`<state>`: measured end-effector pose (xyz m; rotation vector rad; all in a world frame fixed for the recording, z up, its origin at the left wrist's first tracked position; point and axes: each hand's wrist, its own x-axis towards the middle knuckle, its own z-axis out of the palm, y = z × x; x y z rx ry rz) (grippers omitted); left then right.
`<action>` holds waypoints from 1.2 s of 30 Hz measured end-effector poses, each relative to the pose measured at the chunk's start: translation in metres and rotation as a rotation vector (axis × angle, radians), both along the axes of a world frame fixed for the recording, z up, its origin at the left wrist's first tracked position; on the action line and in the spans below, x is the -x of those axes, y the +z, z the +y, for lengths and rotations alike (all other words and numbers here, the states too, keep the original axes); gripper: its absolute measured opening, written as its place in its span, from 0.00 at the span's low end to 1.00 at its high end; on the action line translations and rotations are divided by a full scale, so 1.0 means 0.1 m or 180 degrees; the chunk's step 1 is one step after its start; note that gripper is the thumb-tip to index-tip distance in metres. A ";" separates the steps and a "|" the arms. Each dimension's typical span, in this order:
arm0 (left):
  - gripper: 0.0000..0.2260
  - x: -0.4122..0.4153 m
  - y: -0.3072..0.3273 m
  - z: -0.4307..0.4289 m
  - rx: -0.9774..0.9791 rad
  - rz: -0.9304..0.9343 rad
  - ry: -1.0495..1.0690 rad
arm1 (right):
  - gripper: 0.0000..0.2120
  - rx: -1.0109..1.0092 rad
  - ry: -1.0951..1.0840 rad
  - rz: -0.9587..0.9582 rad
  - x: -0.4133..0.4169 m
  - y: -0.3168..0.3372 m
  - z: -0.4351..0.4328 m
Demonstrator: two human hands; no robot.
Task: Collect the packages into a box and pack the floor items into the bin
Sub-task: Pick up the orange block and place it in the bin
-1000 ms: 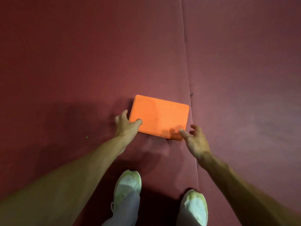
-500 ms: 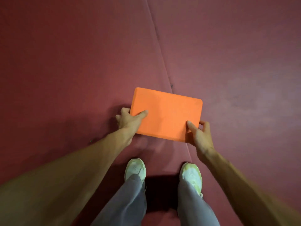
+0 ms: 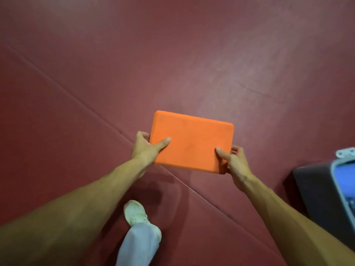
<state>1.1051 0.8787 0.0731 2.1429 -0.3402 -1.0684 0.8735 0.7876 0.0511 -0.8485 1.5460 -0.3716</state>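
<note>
I hold the orange foam block clear above the red floor mat, left hand and right hand clamping its near corners, thumbs on top. Flat two-handed carry, likely toward the grey bin at the right edge.

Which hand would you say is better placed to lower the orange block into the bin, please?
Probably the right hand: it grips the orange block on the side where the bin shows; the left hand is farther.

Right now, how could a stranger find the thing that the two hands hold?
Above the dark red floor, look between the left hand and right hand. They grip a flat orange block by its near corners, the only bright orange thing in view.
</note>
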 end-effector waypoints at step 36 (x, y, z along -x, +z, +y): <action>0.17 8.28 -0.57 -2.93 -0.0558 0.0251 -0.4135 | 0.23 -0.0883 -0.5202 -0.1028 7.34 -0.69 -0.34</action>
